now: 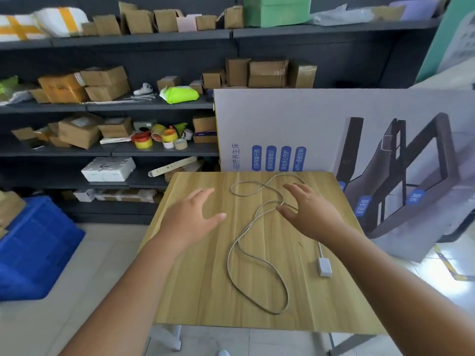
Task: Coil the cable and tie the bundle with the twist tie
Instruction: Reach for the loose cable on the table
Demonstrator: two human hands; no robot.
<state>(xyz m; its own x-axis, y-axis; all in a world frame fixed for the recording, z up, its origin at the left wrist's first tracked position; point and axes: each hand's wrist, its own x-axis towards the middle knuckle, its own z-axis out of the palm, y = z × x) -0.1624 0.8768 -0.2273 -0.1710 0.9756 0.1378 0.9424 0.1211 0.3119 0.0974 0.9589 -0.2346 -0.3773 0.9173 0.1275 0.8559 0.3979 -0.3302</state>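
Cable (246, 227) sprawls loose toward the table's (195, 291) right edge; left hand (191, 217) and right hand (307, 210) hover spread, empty. Crossed loops could snag into a knot.

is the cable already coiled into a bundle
No, the cable lies spread in loose, wandering loops across the wooden table, with both the left hand and right hand open above it.

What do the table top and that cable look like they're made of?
The table looks like wood-grain laminate or veneer: pale straight streaks, smooth matte surface, thin edge. It could be solid wood. The cable looks like pale grey flexible plastic or rubber sheathing, since it lies in loose loops, and ends in a white plastic-looking plug.
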